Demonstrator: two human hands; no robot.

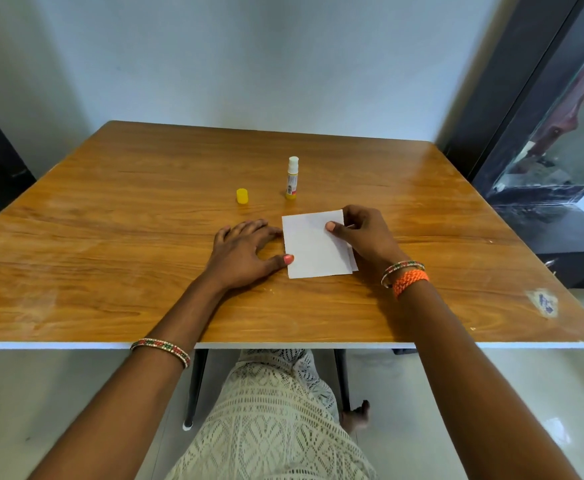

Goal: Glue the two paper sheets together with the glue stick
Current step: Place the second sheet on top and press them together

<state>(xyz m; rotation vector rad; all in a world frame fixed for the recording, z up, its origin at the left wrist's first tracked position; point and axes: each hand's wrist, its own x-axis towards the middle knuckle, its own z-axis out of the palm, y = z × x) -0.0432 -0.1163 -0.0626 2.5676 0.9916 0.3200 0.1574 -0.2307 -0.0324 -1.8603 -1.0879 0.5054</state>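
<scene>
Paper sheets (313, 245) lie stacked at frame centre on the worktop (110, 237); right hand (363, 237) pinches their right edge, thumb on top, while left hand (242, 249) rests flat, fingers (249, 227) spread, thumb touching their left edge.

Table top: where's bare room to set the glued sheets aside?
Bare wood on the table left of the left hand, and right of the right hand. Crowded: between the paper sheets, yellow cap and glue stick.
</scene>
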